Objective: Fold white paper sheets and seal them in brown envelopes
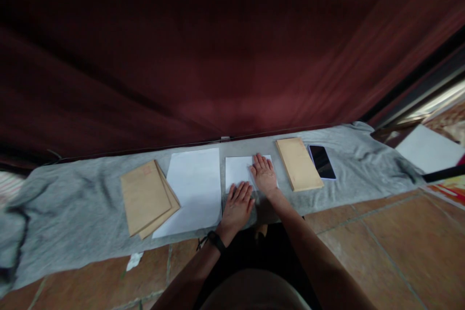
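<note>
A folded white sheet of paper (238, 167) lies on the grey cloth in front of me. My right hand (264, 174) rests flat on its right part, fingers stretched forward. At the sheet's near edge lies my left hand (238, 206), palm down with its fingers extended; a dark band circles that wrist. Neither hand grips anything. To the left is a larger stack or sheet of white paper (198, 184), partly covered by brown envelopes (145, 196). A pile of brown envelopes (298, 164) sits to the right of my right hand.
A phone (322, 161) with a dark screen lies beside the right-hand envelopes. Grey cloth (80, 213) covers the long narrow surface, backed by a dark red curtain (232, 68). A white scrap (134, 260) lies on the tiled floor (363, 242).
</note>
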### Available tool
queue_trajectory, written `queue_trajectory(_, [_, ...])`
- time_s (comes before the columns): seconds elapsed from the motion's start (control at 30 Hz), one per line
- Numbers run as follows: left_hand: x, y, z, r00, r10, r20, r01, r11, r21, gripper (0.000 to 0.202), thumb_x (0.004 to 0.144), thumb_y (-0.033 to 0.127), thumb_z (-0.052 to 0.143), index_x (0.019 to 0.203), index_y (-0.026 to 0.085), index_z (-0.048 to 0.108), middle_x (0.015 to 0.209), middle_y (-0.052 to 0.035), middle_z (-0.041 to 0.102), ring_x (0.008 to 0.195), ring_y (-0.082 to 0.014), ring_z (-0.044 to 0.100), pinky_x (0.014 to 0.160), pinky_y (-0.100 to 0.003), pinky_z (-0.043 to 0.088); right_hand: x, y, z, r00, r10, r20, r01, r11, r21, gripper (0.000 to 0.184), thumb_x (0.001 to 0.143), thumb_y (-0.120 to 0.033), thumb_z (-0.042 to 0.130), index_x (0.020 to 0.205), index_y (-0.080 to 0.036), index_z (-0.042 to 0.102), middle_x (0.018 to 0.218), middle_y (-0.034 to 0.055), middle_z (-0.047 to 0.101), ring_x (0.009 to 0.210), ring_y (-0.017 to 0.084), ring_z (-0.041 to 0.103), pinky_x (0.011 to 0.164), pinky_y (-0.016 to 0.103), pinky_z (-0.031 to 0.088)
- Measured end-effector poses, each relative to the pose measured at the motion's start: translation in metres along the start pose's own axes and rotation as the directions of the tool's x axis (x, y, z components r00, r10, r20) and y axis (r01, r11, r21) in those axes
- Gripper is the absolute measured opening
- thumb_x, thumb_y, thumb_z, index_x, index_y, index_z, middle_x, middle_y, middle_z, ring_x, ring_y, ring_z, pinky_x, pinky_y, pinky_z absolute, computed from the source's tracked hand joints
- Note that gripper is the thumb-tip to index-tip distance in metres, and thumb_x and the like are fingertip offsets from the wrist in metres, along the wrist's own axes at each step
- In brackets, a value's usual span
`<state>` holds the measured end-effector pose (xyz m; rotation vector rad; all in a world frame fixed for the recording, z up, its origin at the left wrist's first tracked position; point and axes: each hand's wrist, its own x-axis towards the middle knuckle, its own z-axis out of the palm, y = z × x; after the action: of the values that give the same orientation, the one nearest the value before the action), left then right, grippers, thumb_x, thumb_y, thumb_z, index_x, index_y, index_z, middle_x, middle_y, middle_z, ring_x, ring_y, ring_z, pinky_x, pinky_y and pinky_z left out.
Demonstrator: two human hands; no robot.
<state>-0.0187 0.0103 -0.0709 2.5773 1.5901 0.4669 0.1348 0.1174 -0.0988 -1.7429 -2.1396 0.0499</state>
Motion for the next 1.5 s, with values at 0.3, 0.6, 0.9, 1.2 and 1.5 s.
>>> queue_trajectory(0.3, [0.0, 0.0, 0.001, 1.0, 0.009, -0.01, -0.009, 1.0, 0.014, 0.046, 0.102, 0.033, 0.037, 0.143, 0.018, 0.052, 0.15, -0.0092, 0.052, 0.143, -0.0242, 0.042, 0.122, -0.052, 0.026, -0.004, 0.015, -0.003, 0.997, 0.073, -0.007, -0.073, 0.997, -0.013, 0.062, 0.105, -0.044, 0.028, 0.152, -0.005, 0.038, 0.157, 0.0197, 0.037, 0.148, 0.031, 0.032, 0.119, 0.05, 0.024])
queue_trajectory(0.6, [0.0, 0.0, -0.002, 1.0, -0.003, 0.0, 0.003, 1.0, 0.007, 0.044, 0.103, 0.034, 0.037, 0.141, 0.018, 0.053, 0.15, -0.0082, 0.052, 0.143, -0.0231, 0.042, 0.123, -0.051, 0.025, -0.014, 0.027, -0.004, 0.99, 0.089, -0.112, -0.089, 0.996, 0.006, 0.062, 0.105, -0.043, 0.027, 0.149, -0.001, 0.04, 0.154, 0.0237, 0.041, 0.145, 0.033, 0.036, 0.116, 0.051, 0.03])
queue_trajectory(0.9, [0.0, 0.0, 0.0, 1.0, 0.007, -0.005, -0.007, 1.0, -0.002, 0.045, 0.101, 0.03, 0.039, 0.142, 0.018, 0.053, 0.149, -0.0099, 0.052, 0.143, -0.0251, 0.042, 0.123, -0.052, 0.024, -0.051, -0.005, -0.024, 0.998, -0.058, 0.003, 0.058, 0.997, 0.057, 0.059, 0.106, -0.041, 0.027, 0.155, -0.009, 0.033, 0.16, 0.0152, 0.034, 0.151, 0.027, 0.026, 0.12, 0.047, 0.027])
queue_trajectory(1.2, [-0.001, 0.001, 0.0, 1.0, 0.013, 0.01, -0.013, 0.999, 0.032, 0.043, 0.101, 0.028, 0.04, 0.139, 0.016, 0.056, 0.15, -0.0095, 0.051, 0.144, -0.0248, 0.041, 0.122, -0.052, 0.027, -0.074, -0.014, -0.024, 0.991, -0.124, 0.045, 0.124, 0.992, 0.008, 0.055, 0.106, -0.041, 0.031, 0.154, -0.014, 0.036, 0.159, 0.0129, 0.036, 0.149, 0.027, 0.031, 0.12, 0.047, 0.028])
queue_trajectory(1.5, [0.0, 0.001, 0.0, 1.0, 0.0, 0.001, 0.0, 1.0, 0.001, 0.043, 0.103, 0.031, 0.038, 0.14, 0.016, 0.054, 0.151, -0.0083, 0.05, 0.144, -0.0231, 0.041, 0.123, -0.052, 0.026, -0.086, 0.001, -0.023, 0.991, -0.094, -0.099, 0.085, 0.992, -0.093, 0.06, 0.105, -0.04, 0.037, 0.155, -0.007, 0.031, 0.158, 0.0194, 0.036, 0.147, 0.03, 0.034, 0.118, 0.047, 0.031])
